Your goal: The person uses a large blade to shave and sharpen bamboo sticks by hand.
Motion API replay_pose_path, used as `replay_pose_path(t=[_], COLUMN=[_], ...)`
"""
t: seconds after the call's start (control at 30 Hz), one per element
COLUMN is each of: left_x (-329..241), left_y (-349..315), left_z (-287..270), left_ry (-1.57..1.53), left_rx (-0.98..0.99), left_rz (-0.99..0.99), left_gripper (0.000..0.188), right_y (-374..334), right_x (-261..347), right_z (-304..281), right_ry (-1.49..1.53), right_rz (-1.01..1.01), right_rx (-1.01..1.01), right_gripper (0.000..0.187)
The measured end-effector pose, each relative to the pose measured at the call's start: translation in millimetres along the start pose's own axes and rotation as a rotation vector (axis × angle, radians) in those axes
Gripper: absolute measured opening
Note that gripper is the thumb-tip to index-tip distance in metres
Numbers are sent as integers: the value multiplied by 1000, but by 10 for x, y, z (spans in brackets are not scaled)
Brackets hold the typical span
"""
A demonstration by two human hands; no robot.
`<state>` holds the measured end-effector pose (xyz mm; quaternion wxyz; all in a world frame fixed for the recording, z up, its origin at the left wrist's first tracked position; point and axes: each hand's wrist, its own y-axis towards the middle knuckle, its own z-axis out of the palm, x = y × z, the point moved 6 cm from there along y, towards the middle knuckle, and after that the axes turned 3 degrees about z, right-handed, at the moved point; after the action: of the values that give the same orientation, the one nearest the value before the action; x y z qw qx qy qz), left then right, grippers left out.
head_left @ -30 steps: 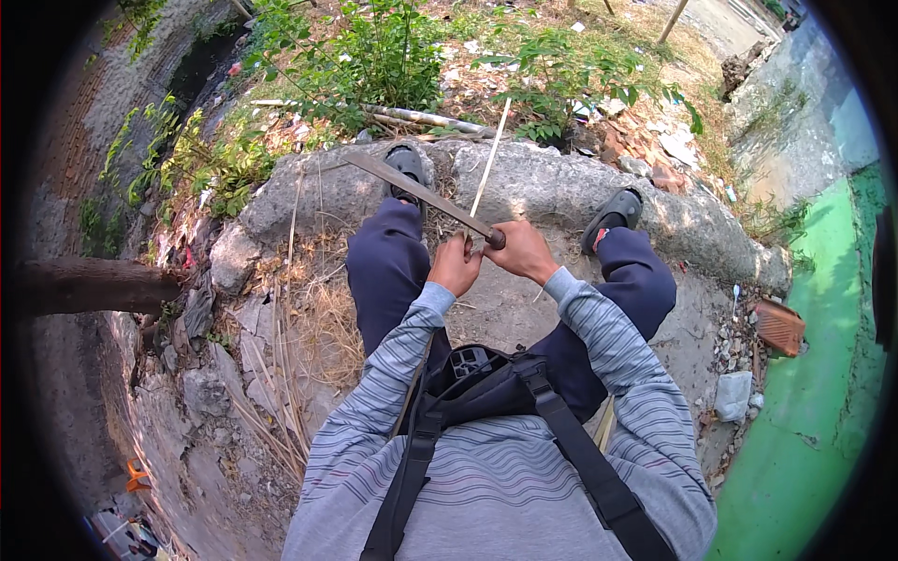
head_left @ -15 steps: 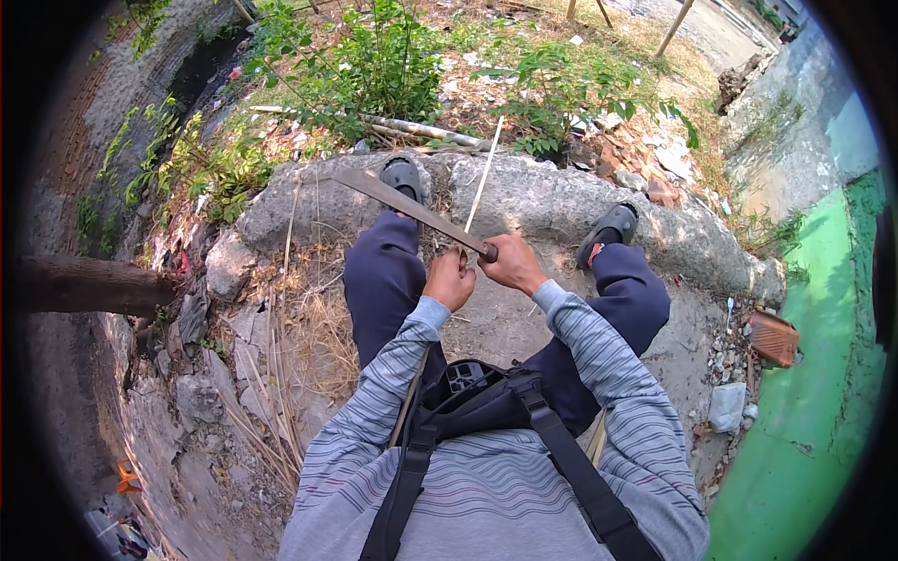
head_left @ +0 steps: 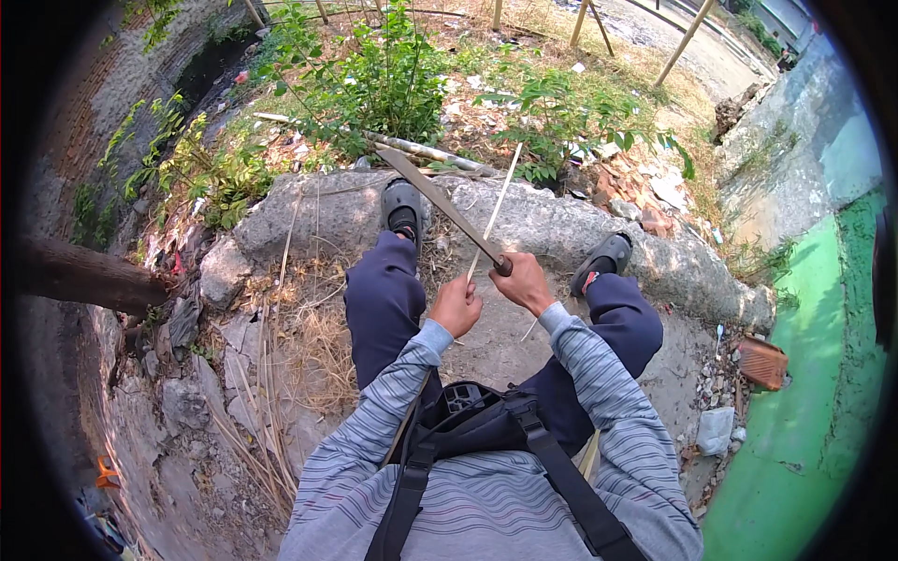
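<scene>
My left hand [head_left: 456, 307] is closed around a thin pale strip, which looks like bamboo [head_left: 506, 181]. The strip slants up and away to the right from my fingers, over the stone edge. My right hand [head_left: 524, 283] grips the dark handle of a machete [head_left: 432, 194], its long brown blade pointing far left. The blade crosses the strip just beyond my left fingers; whether its edge touches the strip I cannot tell. Both hands are close together between my knees.
A rough stone ledge [head_left: 524, 213] runs in front, under my shoes. Long dry strips [head_left: 262, 411] lie at the left, near a dark log [head_left: 94, 273]. Leafy plants [head_left: 398, 84] grow beyond the ledge. At the right are a reddish-brown basket-like piece [head_left: 762, 363] and a green wall [head_left: 795, 411].
The machete's blade has swung so its tip points farther away and less to the left. My left hand has drawn slightly nearer to me, farther from the handle. The view has shifted slightly.
</scene>
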<state>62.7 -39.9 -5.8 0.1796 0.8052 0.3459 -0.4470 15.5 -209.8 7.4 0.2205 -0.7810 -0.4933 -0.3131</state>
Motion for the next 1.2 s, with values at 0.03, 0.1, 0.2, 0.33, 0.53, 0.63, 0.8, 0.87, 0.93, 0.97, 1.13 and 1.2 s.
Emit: replay_pose_path(t=[0.03,0.1,0.2,0.33,0.53,0.63,0.8,0.87,0.93,0.97,1.13,1.2], left_x=[-21,-53,-103,-123,-128,-122,-12,24,-29,-60,-88,-40], left_y=[7,-17,-98,-68,-35,-132,-120,-131,-169,-216,-196,-208], left_z=[-23,-41,-56,-109,-109,-82,-55,-52,-52,-51,-66,-97], left_ry=[-2,-5,13,68,21,2,-10,-58,-95,-108,-32,-41], left_rx=[-9,-16,-56,-23,15,25,39,52,58,54,82,87], left_rz=[-6,-25,1,-13,-40,-41,-23,-56,-71,-75,-39,-50], left_gripper=[23,23,24,22,20,25,25,26,28,29,21,21], right_y=[-113,-197,-47,111,13,167,139,42,40,116,283,228], right_x=[106,167,57,-44,2,-158,-137,-1,-56,-128,-380,-292], right_z=[30,68,2,10,108,2,91,172,132,90,-18,40], right_ry=[9,-29,-88,-32,-53,-45,-17,-21,-34,-54,-11,22], right_rz=[-38,-100,-42,26,-38,19,26,-55,-55,-42,90,6], right_rx=[16,16,-19,36,83,1,61,92,55,53,-6,-10], right_gripper=[21,21,23,24,25,25,25,25,26,26,24,25])
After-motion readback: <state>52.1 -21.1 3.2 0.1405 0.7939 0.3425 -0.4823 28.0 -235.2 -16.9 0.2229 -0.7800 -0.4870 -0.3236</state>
